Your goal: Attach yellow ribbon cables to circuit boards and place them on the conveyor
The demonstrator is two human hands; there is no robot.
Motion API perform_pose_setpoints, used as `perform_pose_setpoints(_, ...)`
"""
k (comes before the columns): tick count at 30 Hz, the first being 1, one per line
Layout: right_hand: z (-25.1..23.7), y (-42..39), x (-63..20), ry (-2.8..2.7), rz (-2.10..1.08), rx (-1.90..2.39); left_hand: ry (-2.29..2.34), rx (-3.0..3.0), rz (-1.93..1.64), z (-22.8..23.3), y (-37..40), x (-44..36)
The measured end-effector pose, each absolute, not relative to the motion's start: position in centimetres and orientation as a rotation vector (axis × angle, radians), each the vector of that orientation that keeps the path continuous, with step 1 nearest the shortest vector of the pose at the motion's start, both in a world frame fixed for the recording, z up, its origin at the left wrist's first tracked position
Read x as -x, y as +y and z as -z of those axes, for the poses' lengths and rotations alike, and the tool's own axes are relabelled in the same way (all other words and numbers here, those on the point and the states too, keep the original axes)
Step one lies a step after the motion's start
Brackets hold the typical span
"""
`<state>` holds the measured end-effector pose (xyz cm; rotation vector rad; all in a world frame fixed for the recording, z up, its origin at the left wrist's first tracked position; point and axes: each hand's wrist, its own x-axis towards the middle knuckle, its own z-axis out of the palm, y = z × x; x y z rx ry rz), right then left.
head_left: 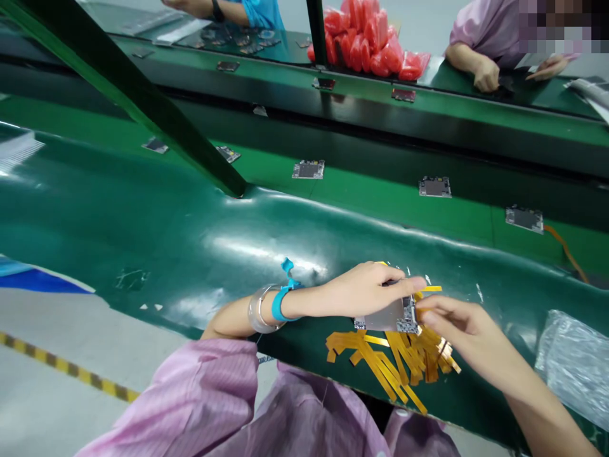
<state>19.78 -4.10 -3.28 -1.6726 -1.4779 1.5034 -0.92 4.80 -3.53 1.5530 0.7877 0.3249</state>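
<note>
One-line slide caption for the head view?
Both hands hold a small silver circuit board above yellow tape strips.

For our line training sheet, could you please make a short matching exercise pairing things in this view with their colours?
Things:
1. wrist strap
2. tape strips
3. bags
4. sleeve

Colours:
A. red
B. pink
C. blue
D. yellow

Pairs: 1-C, 2-D, 3-A, 4-B

The left hand and the right hand both hold the circuit board above the tape strips.
</note>
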Motion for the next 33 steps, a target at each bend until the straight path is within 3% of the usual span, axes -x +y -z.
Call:
perform_pose_setpoints(6, 4.0, 0.8, -18.9, -1.452, -1.523, 1.563, 1.01, -1.778, -0.466, 2.8, 7.6, 2.2)
perform_pose_setpoints(11, 5.0, 11.0, -20.0, -1.323, -1.184, 1.537, 1.153, -1.823, -0.855, 1.4, 9.4, 4.3)
perform_pose_setpoints(16, 9.3, 17.2, -22.4, -1.24, -0.846, 1.727, 1.238, -2.085, -0.832, 3.1, 11.3, 6.6)
perform_pose_setpoints(21, 13.8, 12.2, -26.2, -1.269, -0.68, 1.803, 1.54, -2.155, -0.62, 7.8, 18.2, 12.1)
perform_pose_setpoints(25, 14.5, 5.3, -28.2, -1.341, -0.685, 1.802, 1.754, -2.143, -0.6, 10.6, 23.4, 15.9)
perform_pose_setpoints(33, 14.6, -2.1, -28.1, -1.165, -0.763, 1.698, 1.821, -2.318, -0.584, 14.1, 26.2, 13.1)
